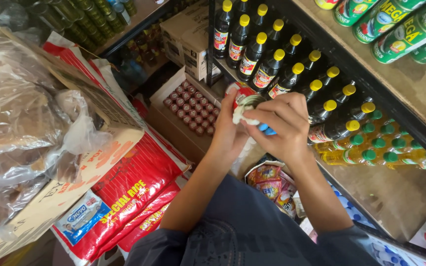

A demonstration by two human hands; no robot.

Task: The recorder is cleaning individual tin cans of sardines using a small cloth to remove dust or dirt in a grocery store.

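Presently the left hand (228, 130) grips a red round metal can (242, 96); the right hand (282, 125), at three o'clock, pinches a white cloth (242, 116); steady circular wiping would suit.

The person wore a dark slate-blue short-sleeved shirt (252, 231), with both forearms bare and no rings or watch showing.

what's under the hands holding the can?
Below the left hand and right hand gripping the red can: an open carton of small red-lidded cans and colourful sachet packs. The forearms cover whatever lies between them.
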